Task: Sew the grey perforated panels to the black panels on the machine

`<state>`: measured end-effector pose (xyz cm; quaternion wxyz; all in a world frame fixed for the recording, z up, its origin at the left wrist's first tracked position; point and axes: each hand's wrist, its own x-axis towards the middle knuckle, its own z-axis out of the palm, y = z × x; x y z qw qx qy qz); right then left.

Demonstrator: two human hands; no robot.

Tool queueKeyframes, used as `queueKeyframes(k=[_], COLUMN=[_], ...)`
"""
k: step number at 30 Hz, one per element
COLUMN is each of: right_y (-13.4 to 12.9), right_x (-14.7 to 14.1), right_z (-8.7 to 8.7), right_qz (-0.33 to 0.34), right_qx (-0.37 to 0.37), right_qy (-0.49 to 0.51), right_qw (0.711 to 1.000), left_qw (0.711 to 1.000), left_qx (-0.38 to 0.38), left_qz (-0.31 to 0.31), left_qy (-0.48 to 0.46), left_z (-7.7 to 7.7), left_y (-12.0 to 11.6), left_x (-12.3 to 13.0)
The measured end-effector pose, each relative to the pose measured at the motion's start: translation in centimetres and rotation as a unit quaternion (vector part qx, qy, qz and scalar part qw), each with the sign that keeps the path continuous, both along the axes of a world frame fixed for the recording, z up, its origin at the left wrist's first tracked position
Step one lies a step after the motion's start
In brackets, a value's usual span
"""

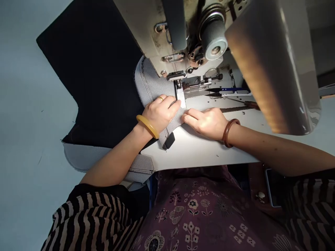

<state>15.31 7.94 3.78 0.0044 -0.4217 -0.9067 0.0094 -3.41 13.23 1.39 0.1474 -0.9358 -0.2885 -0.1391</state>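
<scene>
Under the presser foot (178, 81) of a sewing machine lies a grey woven fabric piece (154, 81) with dark stitching along its curved edge. My left hand (160, 113) bears down on this piece just in front of the foot, fingers bent and thumb close to the forefinger, gripping the cloth. A small white strip (181, 97) runs from the foot toward my left thumb. My right hand (205, 122) has its fingers curled in a pinch at the right edge of the grey piece; its fingertips partly hide what they hold.
The machine head (149, 24) and a glossy cover (274, 69) overhang the work. Thread snips (230, 91) and a pointed tool with a brown handle (251, 104) lie right of the foot. Large black fabric (96, 69) spreads across the left, with a grey border (89, 155) near the table's front edge.
</scene>
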Motion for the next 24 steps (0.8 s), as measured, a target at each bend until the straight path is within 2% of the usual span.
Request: queueKeyframes(k=[4, 7, 10, 15, 24], right_y=[0.1, 0.1, 0.0, -0.4, -0.5], right_x=[0.5, 0.9, 1.0, 0.8, 0.6], right_z=[-0.4, -1.0, -1.0, -0.3, -0.3], right_qz=[0.047, 0.066, 0.074, 0.058, -0.002], right_qx=[0.035, 0.067, 0.058, 0.016, -0.008], right_qy=[-0.013, -0.005, -0.013, -0.003, -0.025], right_qw=[0.998, 0.996, 0.996, 0.998, 1.000], left_qw=[0.998, 0.998, 0.998, 0.993, 0.992], left_qx=[0.040, 0.023, 0.000, -0.023, -0.035], left_qz=[-0.025, -0.035, -0.035, -0.089, -0.092], left_qy=[-0.031, -0.053, -0.060, -0.081, -0.075], left_z=[-0.2, -0.1, 0.1, 0.4, -0.5], left_y=[0.2, 0.4, 0.5, 0.7, 2.2], left_x=[0.0, 0.0, -0.1, -0.5, -0.4])
